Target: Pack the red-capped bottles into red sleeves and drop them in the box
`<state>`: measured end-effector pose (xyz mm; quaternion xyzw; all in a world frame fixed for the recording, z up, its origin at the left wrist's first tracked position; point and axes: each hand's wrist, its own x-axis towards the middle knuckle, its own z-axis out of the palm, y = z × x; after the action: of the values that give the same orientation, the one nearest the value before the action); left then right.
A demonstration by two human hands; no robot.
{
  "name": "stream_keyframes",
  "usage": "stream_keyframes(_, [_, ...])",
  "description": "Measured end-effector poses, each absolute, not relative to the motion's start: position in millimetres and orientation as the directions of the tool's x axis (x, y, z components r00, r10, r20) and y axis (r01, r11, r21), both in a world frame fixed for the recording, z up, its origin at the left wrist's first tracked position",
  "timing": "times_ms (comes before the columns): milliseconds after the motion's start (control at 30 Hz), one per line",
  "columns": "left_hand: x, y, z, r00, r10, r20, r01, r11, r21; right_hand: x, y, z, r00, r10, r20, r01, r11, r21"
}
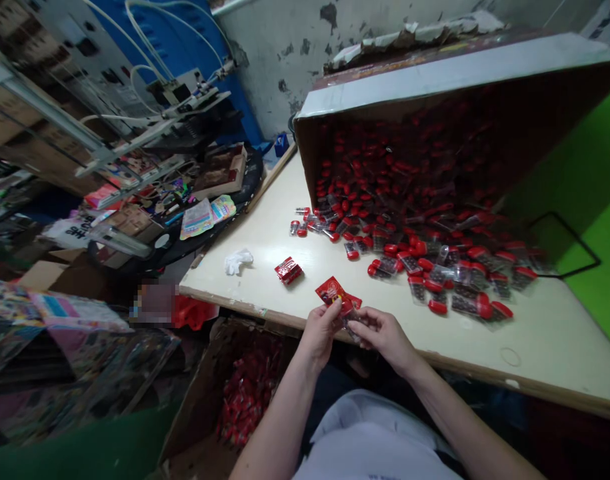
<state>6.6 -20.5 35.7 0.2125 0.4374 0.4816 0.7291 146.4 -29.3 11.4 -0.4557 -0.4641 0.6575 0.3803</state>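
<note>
A red printed packet (331, 291) is pinched in my left hand (321, 331), above the front edge of the pale table (265, 293). Close beside it, the fingers of my right hand (379, 333) are closed on a small clear-wrapped piece at the packet's lower end; its details are hidden by the fingers. A small stack of red packets (289, 270) lies on the table to the left. Many clear-wrapped containers with red caps (437, 283) spill across the table to the right.
A large cardboard box (409, 77) on its side holds more red-capped containers. Below the table edge, an open box (189, 427) contains red packets (247, 393). A crumpled white tissue (239, 261) lies at the left; a machine (169, 110) stands beyond it.
</note>
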Motion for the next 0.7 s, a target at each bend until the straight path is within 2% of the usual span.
stream_keyframes(100, [8,-19,36,0.148,0.893,-0.424,-0.505,0.437,0.744,147,-27,11,-0.288,0.926,-0.244,-0.079,-0.277,-0.958])
stream_keyframes(300, [14,-17,27,-0.02,0.901,-0.433,-0.545,0.354,0.76,133,-27,12,-0.197,0.937,-0.289,-0.185,-0.325,-0.927])
stream_keyframes(433, [11,-16,28,-0.018,0.888,-0.46,-0.551,0.375,0.746,127,-25,14,-0.177,0.939,-0.294,-0.198,-0.326,-0.924])
stream_keyframes(500, [10,-16,31,-0.013,0.882,-0.47,-0.553,0.385,0.738,127,-25,15,-0.147,0.961,-0.233,-0.101,-0.249,-0.963])
stream_keyframes(633, [10,-16,33,-0.047,0.861,-0.507,-0.544,0.404,0.736,130,-28,17,-0.051,0.999,-0.003,0.246,0.01,-0.969])
stream_keyframes(700, [11,-16,32,-0.053,0.851,-0.522,-0.551,0.411,0.726,132,-29,17,-0.051,0.998,0.026,0.273,0.039,-0.961])
